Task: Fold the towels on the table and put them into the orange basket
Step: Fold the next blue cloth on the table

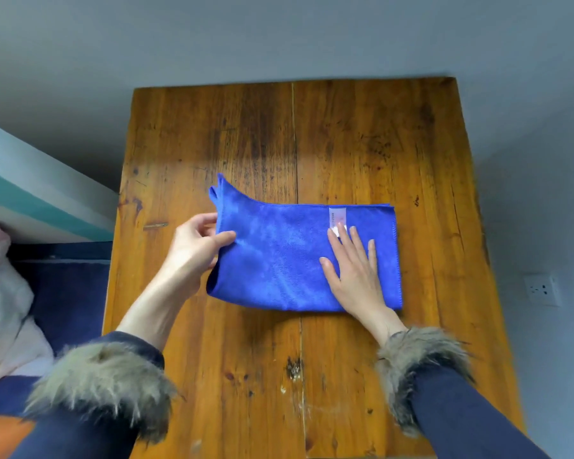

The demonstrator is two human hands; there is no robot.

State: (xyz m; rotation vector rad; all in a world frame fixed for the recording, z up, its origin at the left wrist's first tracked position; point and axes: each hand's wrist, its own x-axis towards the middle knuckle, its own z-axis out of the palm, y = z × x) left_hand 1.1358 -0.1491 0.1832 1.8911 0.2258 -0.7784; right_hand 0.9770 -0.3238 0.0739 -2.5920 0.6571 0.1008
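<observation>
A blue towel (279, 256) lies folded into a long band across the middle of the wooden table (362, 134). A white label shows near its far right edge. My left hand (196, 246) pinches the towel's left end between thumb and fingers, and that end is lifted a little, with a corner sticking up toward the far side. My right hand (352, 270) lies flat on the towel's right part, fingers straight and spread, pressing it down. An orange patch (0, 435) at the bottom left corner may be the basket; most of it is out of view.
To the left of the table stands a bed with dark blue bedding (67, 299) and a pale pink fabric (4, 309). A grey wall runs behind the table. A white wall socket (542, 289) sits at the right. Bare wood surrounds the towel.
</observation>
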